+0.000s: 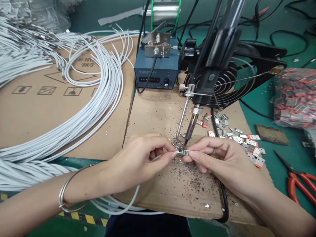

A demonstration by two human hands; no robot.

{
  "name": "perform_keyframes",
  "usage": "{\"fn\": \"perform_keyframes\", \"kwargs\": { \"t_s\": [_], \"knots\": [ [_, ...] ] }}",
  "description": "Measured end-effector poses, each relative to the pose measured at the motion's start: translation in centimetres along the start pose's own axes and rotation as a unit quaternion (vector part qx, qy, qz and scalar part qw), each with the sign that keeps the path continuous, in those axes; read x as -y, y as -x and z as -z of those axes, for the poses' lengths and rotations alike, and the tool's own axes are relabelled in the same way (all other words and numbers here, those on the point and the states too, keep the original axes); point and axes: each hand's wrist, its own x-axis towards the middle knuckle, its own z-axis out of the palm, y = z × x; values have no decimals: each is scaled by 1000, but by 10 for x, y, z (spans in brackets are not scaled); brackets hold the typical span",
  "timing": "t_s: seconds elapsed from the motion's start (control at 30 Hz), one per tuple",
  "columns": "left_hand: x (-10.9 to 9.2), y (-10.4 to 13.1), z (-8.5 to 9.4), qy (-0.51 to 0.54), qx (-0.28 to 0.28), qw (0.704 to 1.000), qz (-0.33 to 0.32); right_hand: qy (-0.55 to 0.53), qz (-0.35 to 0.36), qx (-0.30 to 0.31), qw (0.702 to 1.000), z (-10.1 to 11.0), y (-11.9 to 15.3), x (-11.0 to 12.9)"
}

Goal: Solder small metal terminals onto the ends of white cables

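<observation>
Between thumb and fingers, my left hand [148,156] pinches the end of a white cable [137,194], its thin wires pointing right. My right hand [217,158] grips a small metal USB connector [187,152] by its shell, and the wire ends meet the connector's back. Just above that joint comes down the tip of a soldering iron [190,130], fixed in a stand. Beside it a bent metal solder feed tube [182,120] ends close to the same spot. Whether the iron tip touches the joint I cannot tell.
Bundled white cables [98,112] cover the left side. Behind stand a blue solder feeder [156,70], a solder spool [166,12] and a black fan [227,84]. Loose USB connectors [251,143], a brown sponge [271,134], red-handled pliers [296,179] and a connector bag [295,98] lie right.
</observation>
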Motion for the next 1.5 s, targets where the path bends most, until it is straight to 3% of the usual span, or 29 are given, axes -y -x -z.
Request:
{"fn": "perform_keyframes", "kwargs": {
  "t_s": [0.3, 0.6, 1.0, 1.2, 1.37, 1.5],
  "knots": [
    [-1, 0, -1, -18, 8, 1000, 14, -9, -70, -16, 997, -1, 1, 2],
    [-2, 5, -5, -34, 7, 999, -19, 0, -91, -11, 996, -4, 0, 9],
    [-5, 11, -4, 25, 69, 997, 39, 28, -59, 19, 998, -1, 7, 11],
    [-7, 11, -1, 35, 89, 995, 41, -23, -46, 70, 996, 2, 12, 11],
    [-6, 21, -1, -7, 96, 995, -21, -107, -41, 121, 986, 6, 15, 12],
    [-4, 57, -20, -98, 95, 980, -146, -143, 2, 311, 939, 18, 23, 6]
  ]
}}
